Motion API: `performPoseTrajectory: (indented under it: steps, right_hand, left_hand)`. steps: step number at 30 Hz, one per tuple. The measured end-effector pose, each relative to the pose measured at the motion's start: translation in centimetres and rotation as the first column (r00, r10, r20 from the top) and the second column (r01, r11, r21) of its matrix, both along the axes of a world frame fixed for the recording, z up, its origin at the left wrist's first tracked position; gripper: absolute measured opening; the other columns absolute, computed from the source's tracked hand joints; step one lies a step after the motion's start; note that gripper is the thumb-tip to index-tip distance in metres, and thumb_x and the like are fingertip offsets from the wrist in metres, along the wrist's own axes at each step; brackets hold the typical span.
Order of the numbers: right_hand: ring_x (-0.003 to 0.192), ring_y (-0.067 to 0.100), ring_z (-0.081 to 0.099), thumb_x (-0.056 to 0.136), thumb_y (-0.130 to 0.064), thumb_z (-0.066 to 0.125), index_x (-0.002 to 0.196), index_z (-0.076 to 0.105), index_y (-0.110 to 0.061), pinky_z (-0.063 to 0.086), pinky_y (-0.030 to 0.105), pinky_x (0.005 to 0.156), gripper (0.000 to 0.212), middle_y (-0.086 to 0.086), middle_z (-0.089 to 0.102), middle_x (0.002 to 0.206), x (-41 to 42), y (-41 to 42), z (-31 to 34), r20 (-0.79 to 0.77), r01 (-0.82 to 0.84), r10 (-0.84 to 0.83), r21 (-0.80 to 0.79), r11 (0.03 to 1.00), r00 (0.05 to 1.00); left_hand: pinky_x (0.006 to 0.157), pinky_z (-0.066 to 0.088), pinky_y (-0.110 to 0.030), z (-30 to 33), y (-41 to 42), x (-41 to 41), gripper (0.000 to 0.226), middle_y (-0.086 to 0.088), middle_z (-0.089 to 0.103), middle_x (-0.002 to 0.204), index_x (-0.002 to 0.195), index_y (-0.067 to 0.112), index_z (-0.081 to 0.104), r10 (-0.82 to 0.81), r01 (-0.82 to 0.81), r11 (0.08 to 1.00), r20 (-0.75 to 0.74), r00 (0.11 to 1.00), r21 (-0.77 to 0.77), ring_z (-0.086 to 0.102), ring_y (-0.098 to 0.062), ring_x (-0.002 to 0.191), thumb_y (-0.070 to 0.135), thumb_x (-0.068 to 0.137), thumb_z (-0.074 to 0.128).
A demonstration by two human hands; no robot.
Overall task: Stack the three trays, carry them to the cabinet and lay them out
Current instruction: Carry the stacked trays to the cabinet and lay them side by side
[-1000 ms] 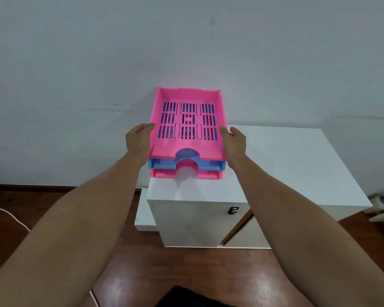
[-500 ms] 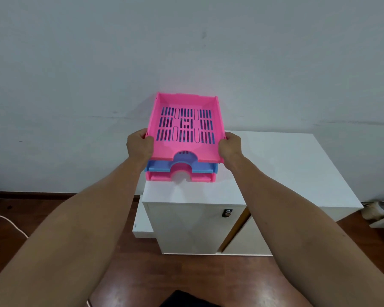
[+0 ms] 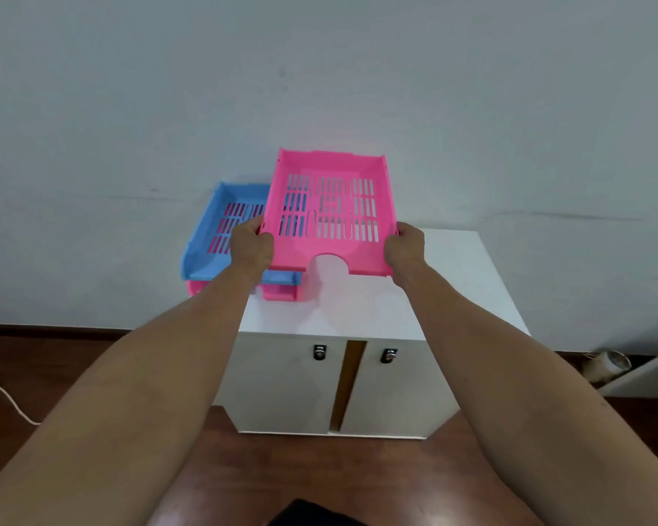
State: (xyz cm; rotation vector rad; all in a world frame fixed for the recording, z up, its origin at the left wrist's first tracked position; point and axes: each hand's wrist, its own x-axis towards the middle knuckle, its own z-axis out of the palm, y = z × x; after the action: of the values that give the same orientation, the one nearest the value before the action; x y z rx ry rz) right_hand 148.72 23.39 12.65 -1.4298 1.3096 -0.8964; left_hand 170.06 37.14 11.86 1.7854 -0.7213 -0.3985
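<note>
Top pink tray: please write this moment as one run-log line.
phase: lay out | left hand: holds top pink tray | right hand: holds it | blue tray: on bottom pink tray, cabinet left end

Place: looking like a plain office or storage room, though a spare room at home is also fitting.
Wall: a bare pale wall [image 3: 320, 70] is filling the upper view, showing a few scuffs.
Floor: dark wood-look flooring [image 3: 73, 373] is running up to a dark skirting.
Furniture: a low white cabinet [image 3: 377, 392] with two lockable doors is standing against the wall.
Desk items: slotted plastic letter trays, a pink tray [image 3: 331, 214] and a blue tray [image 3: 221, 225], are suggesting paperwork.
Cable: a white cord [image 3: 4, 396] is lying on the floor at left.
</note>
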Motion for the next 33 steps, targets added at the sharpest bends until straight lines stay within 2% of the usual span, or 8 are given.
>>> performPoseTrajectory:
  steps: [5, 8, 14, 21, 23, 25, 28, 33]
  right_hand:
    - [0.06, 0.019, 0.041, 0.083, 0.008, 0.031, 0.075, 0.058, -0.011, 0.035, 0.027, 0.058, 0.033, 0.0, 0.052, 0.067, -6.3, -1.6, -0.5, -0.016, -0.012, 0.012, -0.007, 1.0, 1.0]
    - [0.058, 0.018, 0.039, 0.083, 0.008, 0.032, 0.068, 0.052, -0.013, 0.034, 0.027, 0.057, 0.033, -0.001, 0.05, 0.065, -9.0, -2.1, -1.5, -0.012, -0.017, 0.017, 0.009, 1.0, 1.0]
    - [0.068, 0.023, 0.048, 0.081, 0.006, 0.033, 0.074, 0.059, -0.01, 0.042, 0.035, 0.064, 0.031, 0.006, 0.058, 0.074, -11.7, -2.2, -3.8, 0.006, -0.029, 0.029, 0.047, 0.998, 1.0]
    - [0.072, 0.023, 0.054, 0.082, 0.007, 0.034, 0.091, 0.068, 0.002, 0.047, 0.036, 0.066, 0.036, 0.008, 0.065, 0.081, -12.4, -1.5, -4.9, 0.026, -0.024, 0.022, 0.07, 0.997, 0.999]
    - [0.073, 0.023, 0.056, 0.083, 0.007, 0.035, 0.091, 0.071, -0.002, 0.052, 0.038, 0.067, 0.039, 0.007, 0.067, 0.082, -12.7, -1.7, -11.7, -0.029, -0.028, 0.036, 0.248, 0.968, 0.999]
    - [0.074, 0.024, 0.059, 0.082, 0.007, 0.034, 0.093, 0.073, -0.005, 0.056, 0.039, 0.07, 0.043, 0.008, 0.069, 0.085, -13.0, -0.5, -12.6, -0.07, -0.033, 0.052, 0.257, 0.966, 0.996]
    - [0.071, 0.022, 0.051, 0.077, 0.008, 0.03, 0.092, 0.07, -0.001, 0.044, 0.036, 0.063, 0.043, 0.008, 0.062, 0.079, -12.0, -1.0, -12.2, -0.061, -0.003, 0.017, 0.23, 0.973, 0.998]
    - [0.063, 0.02, 0.04, 0.076, 0.008, 0.028, 0.083, 0.063, -0.002, 0.032, 0.026, 0.058, 0.036, 0.001, 0.05, 0.068, -12.0, 0.3, -12.3, -0.074, -0.017, 0.032, 0.194, 0.981, 0.997]
  left_hand:
    - [0.065, 0.052, -0.015, -1.2, -1.3, -6.2, 0.048, -0.006, 0.07, 0.1, 0.119, 0.007, 0.073, 0.01, -0.01, 1.0, -0.009, 1.0, 0.011, 0.062, -0.022, 0.09, -0.014, 0.088, 0.042]
    - [0.091, 0.059, -0.036, -2.0, -1.3, -9.2, 0.048, -0.007, 0.068, 0.105, 0.121, 0.006, 0.071, 0.004, -0.003, 0.999, -0.04, 0.999, 0.035, 0.062, -0.026, 0.097, -0.016, 0.089, 0.042]
    - [0.09, 0.059, -0.05, -3.7, -1.0, -11.5, 0.049, -0.01, 0.071, 0.112, 0.128, 0.01, 0.069, -0.012, 0.014, 0.999, -0.075, 0.997, 0.033, 0.065, -0.032, 0.102, -0.013, 0.093, 0.043]
    - [0.095, 0.057, -0.037, -4.8, 0.3, -12.0, 0.05, -0.002, 0.069, 0.11, 0.131, 0.007, 0.067, -0.041, 0.042, 0.997, -0.025, 0.999, 0.068, 0.068, -0.03, 0.107, -0.013, 0.09, 0.048]
    - [0.096, 0.054, -0.032, -11.6, -0.2, -12.7, 0.048, -0.006, 0.072, 0.113, 0.13, 0.006, 0.068, 0.04, -0.014, 0.972, -0.106, 0.994, 0.233, 0.069, -0.028, 0.105, -0.012, 0.089, 0.05]
    - [0.102, 0.054, -0.037, -12.3, 1.3, -13.4, 0.048, -0.011, 0.073, 0.12, 0.131, 0.005, 0.067, 0.073, -0.041, 0.967, -0.12, 0.99, 0.25, 0.068, -0.026, 0.108, -0.011, 0.088, 0.053]
    - [0.105, 0.054, -0.045, -12.1, 0.6, -12.2, 0.048, -0.012, 0.073, 0.124, 0.132, 0.006, 0.067, 0.116, -0.083, 0.968, -0.13, 0.985, 0.239, 0.069, -0.029, 0.112, -0.01, 0.089, 0.055]
    - [0.105, 0.054, -0.041, -12.0, 0.9, -12.4, 0.051, -0.01, 0.073, 0.124, 0.134, 0.01, 0.067, 0.123, -0.088, 0.964, -0.127, 0.984, 0.25, 0.068, -0.028, 0.113, -0.01, 0.089, 0.054]
